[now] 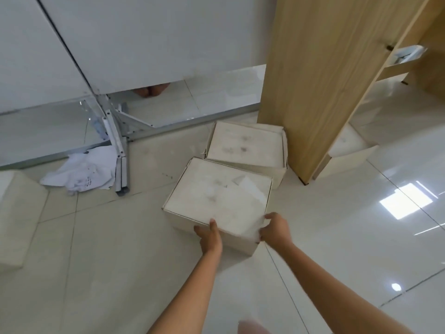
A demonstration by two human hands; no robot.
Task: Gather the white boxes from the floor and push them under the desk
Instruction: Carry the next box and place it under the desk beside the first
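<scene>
Two dusty white boxes lie on the tiled floor. The near white box (216,198) sits in the middle of the view. The far white box (245,143) touches its back edge and rests beside the wooden desk panel (313,88). My left hand (209,235) presses on the near box's front edge, thumb on top. My right hand (274,227) grips its front right corner. Both arms are stretched forward.
A metal frame with folded legs (120,145) and crumpled white paper (81,172) lie to the left. A pale block (19,213) stands at the far left edge. White partition panels (120,44) rise behind. Shiny open floor spreads to the right.
</scene>
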